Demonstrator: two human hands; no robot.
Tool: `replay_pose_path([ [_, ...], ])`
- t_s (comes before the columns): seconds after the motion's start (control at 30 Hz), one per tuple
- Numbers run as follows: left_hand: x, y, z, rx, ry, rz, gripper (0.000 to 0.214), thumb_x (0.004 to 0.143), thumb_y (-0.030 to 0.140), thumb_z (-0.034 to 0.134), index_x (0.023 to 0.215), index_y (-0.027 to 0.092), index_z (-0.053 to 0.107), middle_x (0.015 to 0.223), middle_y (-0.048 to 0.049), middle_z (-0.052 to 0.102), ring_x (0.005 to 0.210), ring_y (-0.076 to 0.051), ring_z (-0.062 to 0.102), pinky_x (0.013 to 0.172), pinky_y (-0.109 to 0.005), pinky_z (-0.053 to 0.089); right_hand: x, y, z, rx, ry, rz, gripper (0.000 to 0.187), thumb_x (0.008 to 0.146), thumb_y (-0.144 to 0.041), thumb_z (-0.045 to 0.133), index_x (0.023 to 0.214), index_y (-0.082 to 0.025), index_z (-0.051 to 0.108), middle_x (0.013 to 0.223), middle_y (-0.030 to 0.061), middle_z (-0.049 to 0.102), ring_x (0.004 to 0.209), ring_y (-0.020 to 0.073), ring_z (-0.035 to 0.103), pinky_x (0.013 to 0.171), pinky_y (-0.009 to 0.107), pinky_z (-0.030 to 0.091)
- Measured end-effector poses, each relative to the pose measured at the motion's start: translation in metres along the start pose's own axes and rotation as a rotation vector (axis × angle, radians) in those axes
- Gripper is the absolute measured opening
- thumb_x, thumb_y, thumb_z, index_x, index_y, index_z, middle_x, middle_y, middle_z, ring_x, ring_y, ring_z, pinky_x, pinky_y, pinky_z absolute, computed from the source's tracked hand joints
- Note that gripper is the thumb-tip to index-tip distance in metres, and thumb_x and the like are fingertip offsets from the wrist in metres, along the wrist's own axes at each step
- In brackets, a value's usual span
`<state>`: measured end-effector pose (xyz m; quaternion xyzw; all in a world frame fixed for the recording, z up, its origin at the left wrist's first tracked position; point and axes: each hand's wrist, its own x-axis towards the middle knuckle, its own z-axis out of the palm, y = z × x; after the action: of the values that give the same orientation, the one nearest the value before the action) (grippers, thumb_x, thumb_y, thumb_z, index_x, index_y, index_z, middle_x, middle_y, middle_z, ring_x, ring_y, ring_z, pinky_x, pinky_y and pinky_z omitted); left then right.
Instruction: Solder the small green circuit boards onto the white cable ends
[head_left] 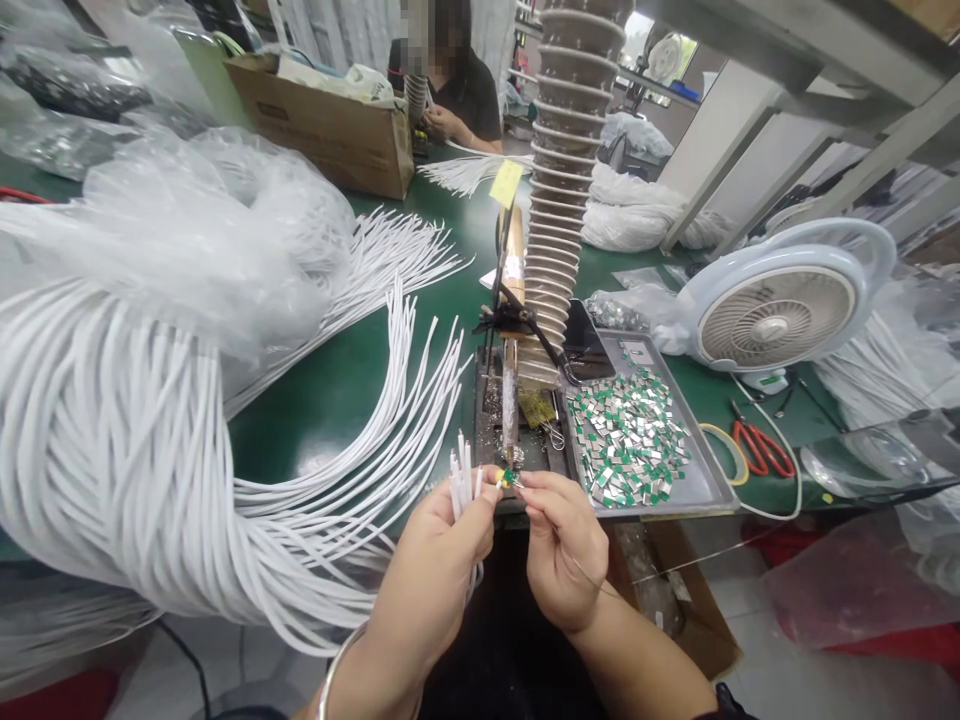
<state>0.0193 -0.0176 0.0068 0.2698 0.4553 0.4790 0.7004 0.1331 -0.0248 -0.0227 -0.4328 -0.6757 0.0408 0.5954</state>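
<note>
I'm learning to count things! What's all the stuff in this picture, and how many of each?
White cables: very many, white, heaped left on the green workbench
Clear plastic bag: one, see-through, over the cables
Cardboard box: one, brown, far end of the bench
Co-worker: one person, black top, beyond the box
Ribbed hose: one, white, upright mid-bench
Sticky note: one, yellow, beside the hose
Metal tray: one, silver, right of centre
Small pieces: many, green and silver, in the tray
Desk fan: one, white, right
Scissors: one pair, red handles, right of the tray
Left hand: one, holding white cable ends
Right hand: one, pinching a tiny green piece
Bangle: one, silver, left wrist
</note>
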Motion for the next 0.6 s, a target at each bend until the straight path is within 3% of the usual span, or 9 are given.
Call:
replay_pose_path([
  [0.6,0.0023,0.0054,0.0059,-0.045,-0.026,-0.008,0.018,0.077,0.027,0.062,0.085,0.015,0.052,0.047,0.0135,0.034,0.043,-0.005,0.019,0.04,-0.019,0.015,0.0069,0.0004,0.0041,-0.042,0.042,-0.073,0.019,0.09,-0.01,0.05,0.099,-0.02,0.063,0.09,0.0072,0.063,0.083,0.0156,0.065,0.07,0.029,0.059],
])
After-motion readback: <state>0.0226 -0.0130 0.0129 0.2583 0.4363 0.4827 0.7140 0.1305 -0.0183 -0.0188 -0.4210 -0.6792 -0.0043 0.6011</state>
